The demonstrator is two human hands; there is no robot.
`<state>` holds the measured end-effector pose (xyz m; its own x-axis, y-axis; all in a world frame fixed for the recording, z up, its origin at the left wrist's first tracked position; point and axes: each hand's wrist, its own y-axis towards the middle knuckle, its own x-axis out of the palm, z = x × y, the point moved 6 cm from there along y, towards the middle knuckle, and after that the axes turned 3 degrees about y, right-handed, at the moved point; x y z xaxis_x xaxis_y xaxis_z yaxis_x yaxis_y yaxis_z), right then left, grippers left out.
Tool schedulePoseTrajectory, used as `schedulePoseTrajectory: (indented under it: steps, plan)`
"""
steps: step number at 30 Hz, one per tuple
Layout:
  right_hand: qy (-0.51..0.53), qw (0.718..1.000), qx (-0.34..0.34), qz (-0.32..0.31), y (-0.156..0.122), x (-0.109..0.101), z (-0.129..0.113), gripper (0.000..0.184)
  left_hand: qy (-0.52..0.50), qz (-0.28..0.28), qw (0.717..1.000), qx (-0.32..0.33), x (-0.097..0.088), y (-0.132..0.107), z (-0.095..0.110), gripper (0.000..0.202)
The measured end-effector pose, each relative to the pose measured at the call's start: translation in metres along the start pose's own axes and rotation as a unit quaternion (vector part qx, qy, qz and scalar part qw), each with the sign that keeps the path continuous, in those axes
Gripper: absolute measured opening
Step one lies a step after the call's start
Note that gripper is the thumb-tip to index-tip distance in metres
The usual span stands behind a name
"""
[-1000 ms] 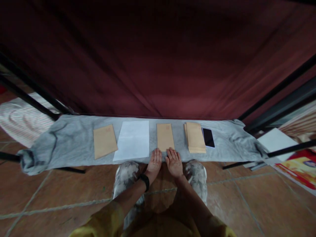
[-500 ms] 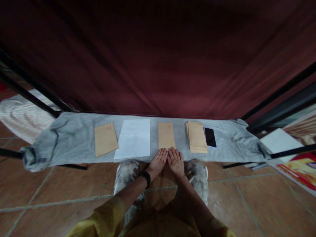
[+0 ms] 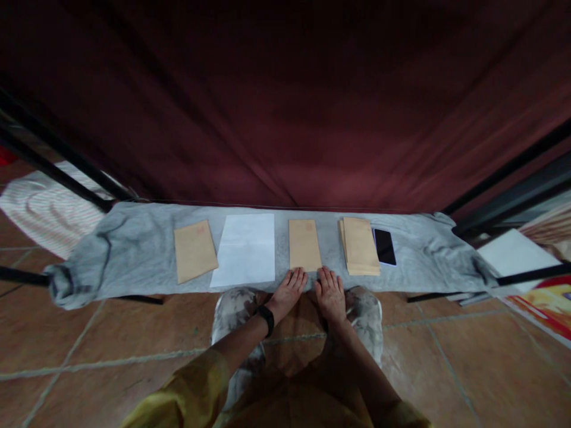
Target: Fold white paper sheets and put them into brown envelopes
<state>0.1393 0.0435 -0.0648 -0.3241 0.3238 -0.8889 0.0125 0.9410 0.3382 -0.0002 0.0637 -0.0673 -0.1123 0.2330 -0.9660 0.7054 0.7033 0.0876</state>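
Note:
A brown paper envelope (image 3: 304,244) with a small reddish print near its top lies flat in the middle of a grey cloth. My left hand (image 3: 289,291) rests flat at its lower left corner, fingers stretched forward. At its lower right corner lies my right hand (image 3: 331,295), also flat, with the fingers out. Neither hand grips anything. White paper (image 3: 247,249) lies left of the envelope, and another brown envelope (image 3: 195,251) overlaps its left edge. To the right sits a stack of brown envelopes (image 3: 361,246), with a dark-screened phone (image 3: 384,246) beside it.
The grey cloth (image 3: 428,252) covers a narrow bench or shelf between black metal bars (image 3: 530,274). A dark red curtain (image 3: 285,119) hangs behind. Striped fabric (image 3: 53,208) is at far left, a white board (image 3: 513,255) at right, tiled floor (image 3: 134,345) below.
My right hand has slid right, widening the gap between my hands. The whole view has shifted slightly; the envelopes, paper and phone keep their places on the cloth.

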Motion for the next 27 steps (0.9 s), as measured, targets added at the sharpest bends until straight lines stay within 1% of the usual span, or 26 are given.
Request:
schedulePoseTrajectory:
  steps: [2, 4, 7, 10, 13, 17, 19, 23, 27]
  plan:
    - [0.014, 1.000, -0.011, 0.010, 0.004, -0.002, -0.005, 0.050, 0.000, -0.004, 1.000, -0.002, 0.001, 0.001, 0.000, 0.062]
    - [0.032, 0.999, -0.040, 0.005, 0.011, -0.001, -0.015, 0.050, -0.008, -0.002, 1.000, 0.001, 0.001, 0.001, 0.000, 0.065]
    - [0.055, 0.996, -0.068, -0.030, 0.019, 0.006, -0.029, 0.048, -0.021, 0.003, 1.000, 0.008, 0.003, 0.002, -0.002, 0.066]
    - [0.064, 0.994, -0.066, -0.062, 0.022, 0.016, -0.035, 0.046, -0.052, -0.008, 0.999, 0.014, 0.005, 0.002, -0.005, 0.065]
    - [0.060, 0.995, -0.052, -0.064, 0.019, 0.021, -0.030, 0.046, -0.096, -0.040, 0.995, -0.002, 0.004, 0.003, -0.008, 0.070]
    - [0.053, 0.996, -0.043, -0.051, 0.014, 0.020, -0.020, 0.047, -0.121, -0.070, 0.990, -0.033, -0.001, 0.004, -0.012, 0.078]
    - [0.048, 0.997, -0.039, -0.044, 0.012, 0.017, -0.016, 0.047, -0.119, -0.072, 0.989, -0.041, -0.004, 0.007, -0.013, 0.078]
    - [0.037, 0.998, -0.022, -0.034, 0.010, 0.013, -0.009, 0.049, -0.103, -0.058, 0.991, -0.065, -0.008, 0.013, -0.014, 0.078]
    - [0.035, 0.999, -0.013, -0.032, 0.009, 0.012, -0.008, 0.049, -0.057, -0.049, 0.994, -0.085, -0.010, 0.018, -0.009, 0.073]
